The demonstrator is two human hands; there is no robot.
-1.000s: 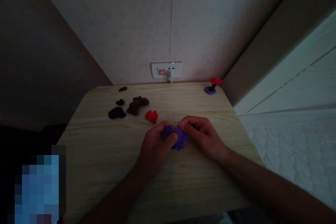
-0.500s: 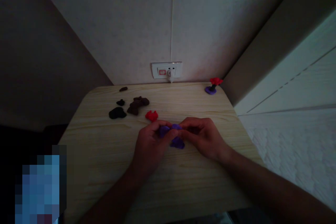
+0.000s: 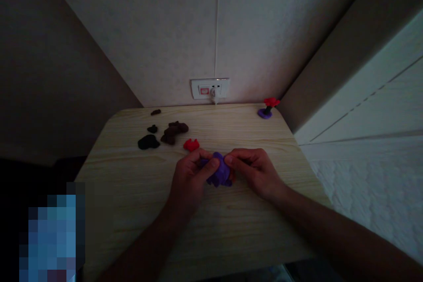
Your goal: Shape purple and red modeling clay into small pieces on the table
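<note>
A purple lump of modelling clay is pinched between both hands, low over the middle of the wooden table. My left hand is closed on its left side, thumb across the front. On its right edge, the thumb and fingers of my right hand grip it. A bit of orange-red shows behind the clay by the right fingers; what it is I cannot tell. Just beyond my left hand lies a red clay piece. Brown clay lumps and a black clay lump rest farther left.
A small clay figure with red top, dark stem and purple base stands at the table's back right corner. Smaller black and brown bits lie at back left. A wall socket with a plug is behind the table.
The purple clay has been turned between my hands, so a broader face of it shows. An orange-red bit has come into sight beside it. The other pieces stay put.
</note>
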